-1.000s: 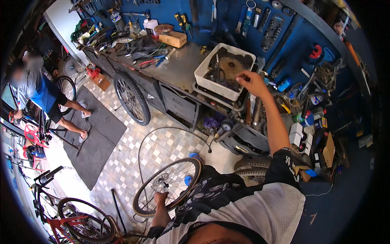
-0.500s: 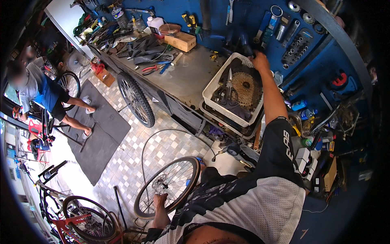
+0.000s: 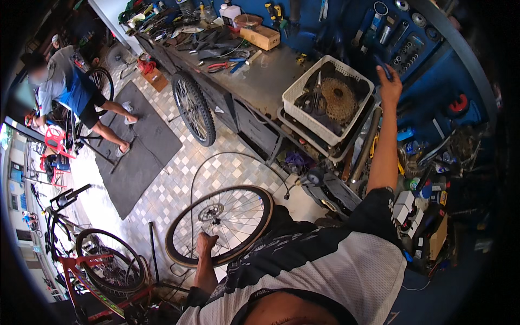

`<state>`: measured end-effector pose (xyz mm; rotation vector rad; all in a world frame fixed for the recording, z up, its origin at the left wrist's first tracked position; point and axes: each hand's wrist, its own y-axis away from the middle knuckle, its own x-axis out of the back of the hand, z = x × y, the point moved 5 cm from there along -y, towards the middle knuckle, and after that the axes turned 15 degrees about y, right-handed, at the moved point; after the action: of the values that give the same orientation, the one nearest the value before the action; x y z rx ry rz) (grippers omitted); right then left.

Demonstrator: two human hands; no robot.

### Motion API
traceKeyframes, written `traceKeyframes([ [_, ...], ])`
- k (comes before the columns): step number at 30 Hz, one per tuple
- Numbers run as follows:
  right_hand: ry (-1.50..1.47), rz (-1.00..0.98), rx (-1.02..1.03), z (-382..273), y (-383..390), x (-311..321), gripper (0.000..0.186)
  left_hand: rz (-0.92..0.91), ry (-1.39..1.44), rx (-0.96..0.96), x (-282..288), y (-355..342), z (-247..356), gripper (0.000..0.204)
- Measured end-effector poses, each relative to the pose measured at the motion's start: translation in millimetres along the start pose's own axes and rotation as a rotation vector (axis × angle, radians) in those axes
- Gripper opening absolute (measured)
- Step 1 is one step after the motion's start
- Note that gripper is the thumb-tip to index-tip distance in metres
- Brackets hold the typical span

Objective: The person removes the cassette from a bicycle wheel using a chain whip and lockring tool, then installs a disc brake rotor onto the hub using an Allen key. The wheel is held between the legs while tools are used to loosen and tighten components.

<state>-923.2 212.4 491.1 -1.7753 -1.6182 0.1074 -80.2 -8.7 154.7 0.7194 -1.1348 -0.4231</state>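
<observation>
My left hand [image 3: 205,245] is closed at the hub of a bicycle wheel [image 3: 269,208], which leans tilted against my legs; a disc rotor [image 3: 210,212] shows on its hub. My right arm reaches far out to the right, and my right hand [image 3: 390,89] is closed around a slim dark-blue handled tool [image 3: 383,69] in front of the tool wall. What the tool's far end looks like is too dark to tell. Left of that hand stands a white plastic basket [image 3: 325,131] holding a cassette [image 3: 339,99] and black-handled scissors [image 3: 314,97].
The workbench [image 3: 265,81] carries pliers [image 3: 219,66], a wooden box [image 3: 260,38] and piled tools. A knobbly-tyred wheel [image 3: 193,110] stands against its front. Wrenches and sockets [image 3: 407,57] hang on the blue wall. A hose crosses the tiles. Another person [image 3: 70,81] stands on a dark mat; a red bicycle [image 3: 81,265] is lower left.
My right hand has moved right, away from the basket's far edge, with the blue-handled tool in it. The wheel has tilted flatter, with my left hand still at its hub. My view has shifted.
</observation>
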Motion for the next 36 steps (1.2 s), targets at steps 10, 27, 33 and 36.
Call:
traceKeyframes([
  [10,-0.783,-0.402,-0.223,-50,261,178,0.038,0.288,0.056,-0.348,12,80,-83,0.054],
  [27,-1.008,-0.784,-0.954,8,540,271,0.044,0.303,0.141,-0.554,-56,267,-171,0.041],
  [33,-0.76,-1.169,-1.0,49,583,275,0.055,0.288,0.159,-0.483,-129,316,-181,0.042],
  [36,-0.455,-1.426,-0.806,66,600,286,0.063,0.323,0.172,-0.487,-174,342,-179,0.042],
])
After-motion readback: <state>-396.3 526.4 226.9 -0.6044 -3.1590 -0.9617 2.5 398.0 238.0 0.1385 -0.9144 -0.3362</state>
